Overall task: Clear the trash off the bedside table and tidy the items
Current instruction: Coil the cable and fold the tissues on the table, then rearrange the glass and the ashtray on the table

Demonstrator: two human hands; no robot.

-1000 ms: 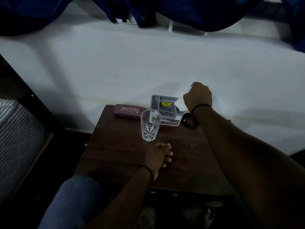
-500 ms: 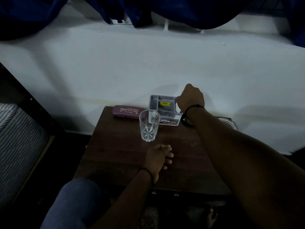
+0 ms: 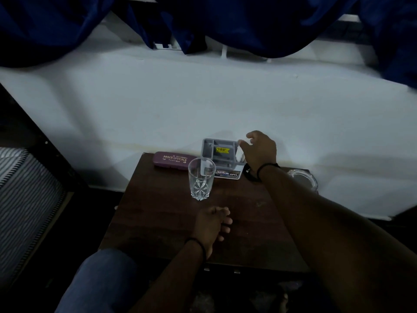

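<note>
A grey desk organizer (image 3: 220,151) with a yellow sticker stands at the back edge of the dark wooden bedside table (image 3: 158,213). My right hand (image 3: 259,150) hovers at the organizer's right side, fingers spread and relaxed, holding nothing I can see. Something pale sits in the organizer's right compartment, too dim to make out. In front of the organizer stands a clear cut-glass tumbler (image 3: 201,179), upright. To its left, a maroon glasses case (image 3: 173,160) lies along the back edge. My left hand (image 3: 212,224) rests on the table with its fingers loosely curled and nothing in it.
A glass ashtray (image 3: 303,178) sits at the table's back right corner. A black band (image 3: 249,175) lies under my right wrist. A white wall (image 3: 180,98) rises behind the table and blue curtains (image 3: 248,23) hang above. A striped mattress (image 3: 24,199) is at the left.
My right hand was a closed fist, at first with something pale in it, and lowered to the organizer's right side. It has now opened its fingers. The left hand has stayed put.
</note>
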